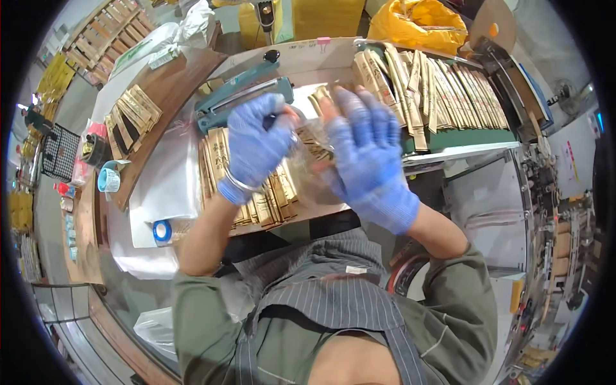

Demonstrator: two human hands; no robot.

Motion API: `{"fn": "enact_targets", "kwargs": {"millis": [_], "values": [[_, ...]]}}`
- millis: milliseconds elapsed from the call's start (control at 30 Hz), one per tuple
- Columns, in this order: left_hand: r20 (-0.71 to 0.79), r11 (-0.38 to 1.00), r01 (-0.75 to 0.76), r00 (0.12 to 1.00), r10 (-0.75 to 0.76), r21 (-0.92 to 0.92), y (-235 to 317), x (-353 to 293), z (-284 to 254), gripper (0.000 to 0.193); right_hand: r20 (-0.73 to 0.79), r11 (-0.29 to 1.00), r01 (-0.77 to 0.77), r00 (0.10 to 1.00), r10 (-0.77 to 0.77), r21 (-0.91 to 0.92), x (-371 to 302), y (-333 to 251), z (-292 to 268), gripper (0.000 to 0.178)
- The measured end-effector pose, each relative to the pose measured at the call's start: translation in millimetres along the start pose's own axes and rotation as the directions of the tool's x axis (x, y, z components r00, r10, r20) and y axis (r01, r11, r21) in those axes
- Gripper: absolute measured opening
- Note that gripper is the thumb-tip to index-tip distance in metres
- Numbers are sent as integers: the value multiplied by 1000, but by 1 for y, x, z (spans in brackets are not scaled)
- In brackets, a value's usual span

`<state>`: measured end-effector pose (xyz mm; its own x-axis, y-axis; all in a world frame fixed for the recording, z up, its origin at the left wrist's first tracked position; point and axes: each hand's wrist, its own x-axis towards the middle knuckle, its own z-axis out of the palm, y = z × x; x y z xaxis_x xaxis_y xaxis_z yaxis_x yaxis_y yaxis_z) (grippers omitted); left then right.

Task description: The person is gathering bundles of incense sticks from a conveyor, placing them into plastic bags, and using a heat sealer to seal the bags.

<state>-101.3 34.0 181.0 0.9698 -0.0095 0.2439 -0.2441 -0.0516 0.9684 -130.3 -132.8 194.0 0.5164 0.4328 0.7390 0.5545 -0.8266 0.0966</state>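
Observation:
Both my hands wear blue knit gloves with bare fingertips. My left hand (260, 144) has its fingers curled in, pinching at the edge of a clear plastic bag (307, 186). Just to its right, my right hand (369, 154) is stretched out, fingers extended and slightly blurred, beside the bag. Slim brown paper packets (312, 146) show in the gap between the hands; whether they lie inside the bag I cannot tell. More packets (273, 204) lie in a row under my left hand. A long row of upright packets (449, 93) stands beyond my right hand.
A teal bench device with a long arm (247, 96) sits behind my left hand. Clear plastic sheets (168, 173) and a blue tape roll (163, 231) lie left. Packets (133, 119) rest on a brown board (170, 83). A yellow sack (417, 25) stands at the back.

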Motion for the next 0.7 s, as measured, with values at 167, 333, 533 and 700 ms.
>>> {"fn": "enact_targets", "kwargs": {"millis": [167,333,533,700], "values": [[-95,935,-339,939,330,-107,-126,-27,21,63,12,960,64,997,-70,272,5,32,96,18],[-166,947,41,981,-99,-318,-175,10,45,60,132,879,-331,944,304,342,65,66,240,14],[-83,767,406,858,-507,-496,-261,86,-15,20,-36,735,-335,899,438,590,142,18,329,20],[52,416,426,747,-663,-803,-265,83,-94,28,350,220,-477,827,440,851,118,47,337,14]]}}
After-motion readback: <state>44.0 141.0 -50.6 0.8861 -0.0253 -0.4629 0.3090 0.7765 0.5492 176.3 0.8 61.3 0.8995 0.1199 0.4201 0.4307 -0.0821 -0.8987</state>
